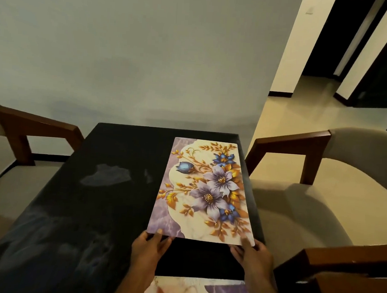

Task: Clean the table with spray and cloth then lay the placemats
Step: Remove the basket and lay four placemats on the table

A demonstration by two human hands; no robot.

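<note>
A floral placemat [204, 190] with purple and blue flowers and gold leaves lies lengthwise on the right half of the black table [87, 207]. My left hand [150, 246] pinches its near left corner, thumb on top. My right hand [252, 253] holds the near right corner the same way. A second placemat [200, 292] lies at the table's near edge, partly cut off by the frame. Wet smears show on the table's left half.
A cushioned wooden chair [16, 138] stands left of the table and another chair [323, 178] stands on the right. A third chair's wooden back [344, 271] is at the lower right. A plain wall is right behind the table.
</note>
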